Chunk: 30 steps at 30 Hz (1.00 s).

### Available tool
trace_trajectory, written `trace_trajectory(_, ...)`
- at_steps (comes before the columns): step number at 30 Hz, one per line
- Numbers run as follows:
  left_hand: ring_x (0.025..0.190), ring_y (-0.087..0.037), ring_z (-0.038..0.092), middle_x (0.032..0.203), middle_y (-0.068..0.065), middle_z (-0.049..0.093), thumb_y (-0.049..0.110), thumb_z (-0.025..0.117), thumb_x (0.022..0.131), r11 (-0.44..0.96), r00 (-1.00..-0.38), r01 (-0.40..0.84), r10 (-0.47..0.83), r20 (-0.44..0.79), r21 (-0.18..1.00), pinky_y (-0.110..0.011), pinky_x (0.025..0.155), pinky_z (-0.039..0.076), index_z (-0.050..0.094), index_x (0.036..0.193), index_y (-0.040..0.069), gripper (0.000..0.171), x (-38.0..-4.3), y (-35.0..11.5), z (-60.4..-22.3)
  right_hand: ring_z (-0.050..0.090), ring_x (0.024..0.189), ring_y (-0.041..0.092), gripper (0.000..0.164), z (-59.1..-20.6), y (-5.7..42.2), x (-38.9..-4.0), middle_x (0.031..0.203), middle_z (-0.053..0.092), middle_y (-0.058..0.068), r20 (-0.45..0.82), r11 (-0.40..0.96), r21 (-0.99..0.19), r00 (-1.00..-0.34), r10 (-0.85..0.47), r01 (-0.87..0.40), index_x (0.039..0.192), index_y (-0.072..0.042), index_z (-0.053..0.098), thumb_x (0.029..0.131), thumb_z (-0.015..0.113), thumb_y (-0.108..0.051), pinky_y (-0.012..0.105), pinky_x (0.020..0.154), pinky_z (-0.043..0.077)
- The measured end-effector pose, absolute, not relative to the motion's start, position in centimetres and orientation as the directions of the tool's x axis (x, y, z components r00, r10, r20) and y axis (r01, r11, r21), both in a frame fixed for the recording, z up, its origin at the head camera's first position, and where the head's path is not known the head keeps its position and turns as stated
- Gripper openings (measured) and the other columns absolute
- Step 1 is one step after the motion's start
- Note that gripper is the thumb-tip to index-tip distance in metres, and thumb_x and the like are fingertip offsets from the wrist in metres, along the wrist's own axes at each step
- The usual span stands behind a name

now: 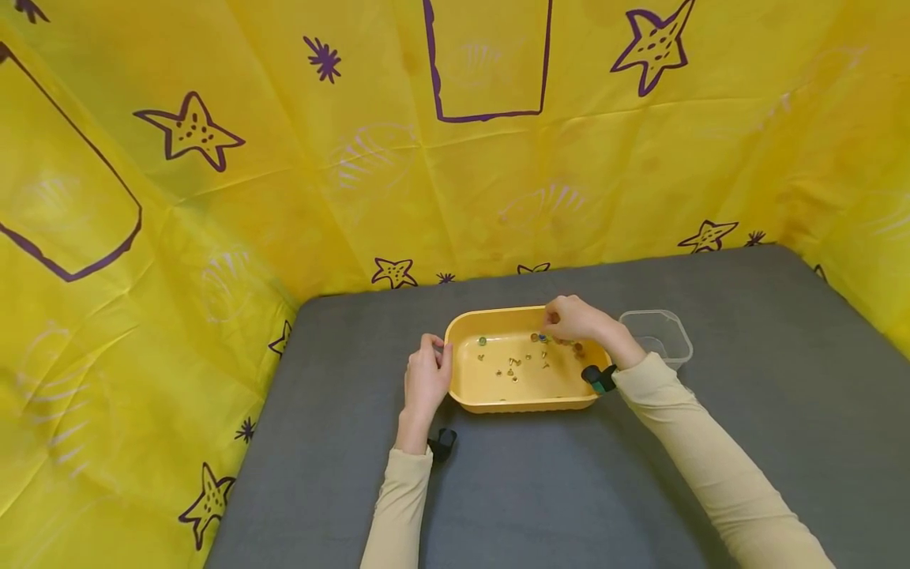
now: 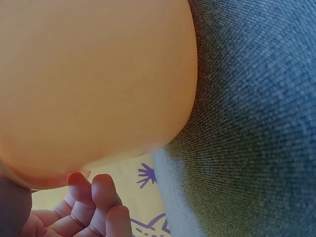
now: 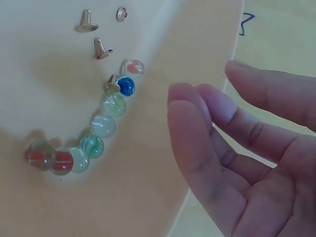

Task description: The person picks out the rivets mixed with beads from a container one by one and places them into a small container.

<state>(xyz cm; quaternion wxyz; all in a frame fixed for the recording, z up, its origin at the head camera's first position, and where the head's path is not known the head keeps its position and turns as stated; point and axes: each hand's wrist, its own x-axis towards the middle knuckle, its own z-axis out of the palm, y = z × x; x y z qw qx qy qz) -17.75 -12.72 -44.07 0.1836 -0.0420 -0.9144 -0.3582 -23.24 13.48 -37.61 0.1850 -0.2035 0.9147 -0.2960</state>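
The left hand [image 1: 424, 375] pinches the left rim of the yellow tray [image 1: 524, 406]; the right hand [image 1: 579, 320] arches over its far side near marbles [image 3: 103, 126], fingers curved, grip spread.

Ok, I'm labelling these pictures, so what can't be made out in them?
- Head: metal pieces, shapes too small; part of the clear container, behind the right forearm.
- Left wrist: yellow tray, inside hidden by its outer wall; left hand, cut off by the bottom edge.
- Right wrist: right hand, cut off by the right edge.

A grey cloth-covered surface [image 1: 540, 490] carries a yellow basin [image 1: 522, 408]; near it sits a clear container [image 1: 680, 356].
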Motion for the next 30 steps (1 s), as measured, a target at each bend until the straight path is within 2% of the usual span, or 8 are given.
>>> trace_trajectory(3, 0.049, -0.017, 0.048, 0.059, -0.002, 0.052, 0.019, 0.053, 0.093, 0.73, -0.924, 0.225, -0.049, 0.378, 0.645, -0.033, 0.048, 0.04, 0.051, 0.093, 0.001, 0.018, -17.8, -12.7, -44.1, 0.051, 0.053, 0.024, 0.016, -37.7, 13.5, -23.4, 0.066, 0.059, 0.016, -0.236, 0.743, -0.617, -0.839, -0.489, -0.259, 0.086, 0.004, 0.062, 0.09, 0.057, -0.01, 0.026, 0.049, 0.038)
trace_trajectory(7, 0.05, -0.018, 0.049, 0.061, -0.004, 0.053, 0.02, 0.054, 0.093, 0.734, -0.941, 0.186, -0.06, 0.334, 0.653, -0.034, 0.049, 0.041, 0.052, 0.095, 0.002, 0.018, -17.8, -12.6, -44.0, 0.055, 0.057, 0.028, 0.015, -38.0, 13.5, -23.6, 0.066, 0.06, 0.014, -0.252, 0.746, -0.612, -0.83, -0.498, -0.262, 0.081, 0.003, 0.062, 0.089, 0.059, -0.01, 0.025, 0.048, 0.038)
trace_trajectory(11, 0.051, -0.017, 0.049, 0.063, -0.003, 0.053, 0.019, 0.055, 0.093, 0.751, -0.951, 0.151, -0.068, 0.303, 0.643, -0.032, 0.05, 0.041, 0.053, 0.097, 0.003, 0.017, -17.8, -12.6, -43.9, 0.057, 0.058, 0.026, 0.015, -38.2, 13.3, -23.8, 0.064, 0.06, 0.01, -0.291, 0.761, -0.6, -0.82, -0.493, -0.244, 0.079, 0.003, 0.063, 0.088, 0.061, -0.009, 0.03, 0.052, 0.043)
trace_trajectory(15, 0.051, -0.016, 0.049, 0.063, -0.003, 0.053, 0.019, 0.055, 0.093, 0.759, -0.952, 0.141, -0.072, 0.298, 0.635, -0.031, 0.05, 0.041, 0.053, 0.097, 0.003, 0.017, -17.8, -12.5, -44.1, 0.059, 0.059, 0.024, 0.015, -38.1, 13.1, -23.7, 0.065, 0.062, 0.011, -0.328, 0.767, -0.598, -0.803, -0.498, -0.232, 0.077, 0.003, 0.062, 0.086, 0.061, -0.008, 0.038, 0.059, 0.048)
trace_trajectory(20, 0.051, -0.017, 0.049, 0.062, -0.003, 0.053, 0.018, 0.056, 0.093, 0.755, -0.95, 0.148, -0.07, 0.304, 0.639, -0.032, 0.05, 0.041, 0.053, 0.097, 0.002, 0.017, -17.8, -12.5, -44.1, 0.062, 0.061, 0.025, 0.012, -38.0, 12.7, -23.8, 0.065, 0.062, 0.011, -0.35, 0.78, -0.584, -0.797, -0.493, -0.226, 0.075, 0.001, 0.062, 0.084, 0.062, -0.007, 0.037, 0.06, 0.049)
trace_trajectory(24, 0.051, -0.017, 0.049, 0.062, -0.003, 0.053, 0.018, 0.056, 0.093, 0.754, -0.954, 0.137, -0.075, 0.291, 0.643, -0.032, 0.05, 0.041, 0.053, 0.097, 0.002, 0.017, -17.8, -12.5, -44.0, 0.059, 0.056, 0.021, 0.013, -38.3, 12.5, -23.8, 0.062, 0.061, 0.008, -0.359, 0.783, -0.585, -0.797, -0.485, -0.213, 0.069, -0.004, 0.06, 0.081, 0.063, -0.007, 0.033, 0.054, 0.047)
trace_trajectory(26, 0.051, -0.017, 0.049, 0.062, -0.003, 0.053, 0.018, 0.056, 0.093, 0.755, -0.955, 0.131, -0.078, 0.286, 0.643, -0.032, 0.05, 0.041, 0.053, 0.097, 0.002, 0.017, -17.8, -12.5, -44.1, 0.056, 0.053, 0.018, 0.016, -38.4, 12.4, -23.8, 0.059, 0.059, 0.006, -0.373, 0.784, -0.589, -0.795, -0.479, -0.196, 0.065, -0.006, 0.057, 0.08, 0.063, -0.005, 0.029, 0.049, 0.042)
trace_trajectory(30, 0.051, -0.017, 0.049, 0.063, -0.003, 0.054, 0.018, 0.056, 0.093, 0.755, -0.956, 0.128, -0.078, 0.283, 0.643, -0.032, 0.05, 0.041, 0.053, 0.097, 0.003, 0.017, -17.9, -12.4, -44.0, 0.054, 0.052, 0.016, 0.016, -38.7, 12.4, -24.0, 0.058, 0.058, 0.006, -0.404, 0.781, -0.601, -0.778, -0.481, -0.171, 0.064, -0.004, 0.058, 0.079, 0.063, -0.004, 0.028, 0.046, 0.037)
